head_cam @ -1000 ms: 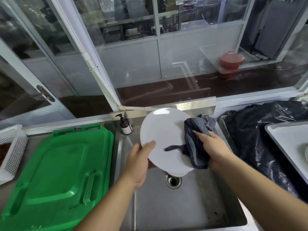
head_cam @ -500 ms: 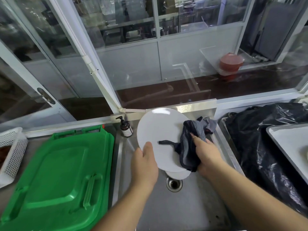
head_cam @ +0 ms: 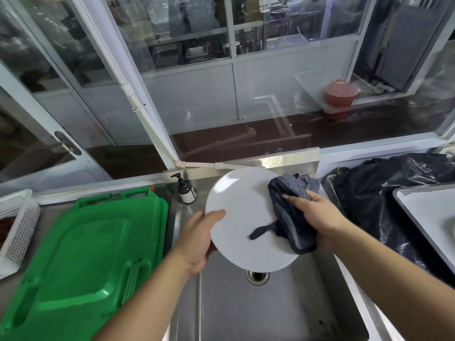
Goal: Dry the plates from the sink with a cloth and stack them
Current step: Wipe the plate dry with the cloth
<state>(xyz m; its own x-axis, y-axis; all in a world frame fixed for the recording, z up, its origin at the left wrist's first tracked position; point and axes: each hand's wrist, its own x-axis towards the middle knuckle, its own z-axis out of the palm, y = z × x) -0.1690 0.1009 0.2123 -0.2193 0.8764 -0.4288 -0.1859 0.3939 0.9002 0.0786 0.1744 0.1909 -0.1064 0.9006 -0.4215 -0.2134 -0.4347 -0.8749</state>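
Observation:
A round white plate is held tilted above the steel sink. My left hand grips its left rim, thumb on the face and fingers behind. A dark grey cloth lies bunched over the plate's right side, with a short strap hanging onto the plate's face. My right hand grips the cloth and presses it against the right rim. A sliver of white under the plate's lower edge may be a second plate.
A green plastic lid lies on the counter left of the sink, with a white perforated basket beyond it. A brown pump bottle stands at the sink's back left corner. Black plastic bag and a white tray sit to the right.
My right hand has slid the cloth up along the plate's right side. My left hand has shifted its hold on the left rim, and the plate has tilted a little.

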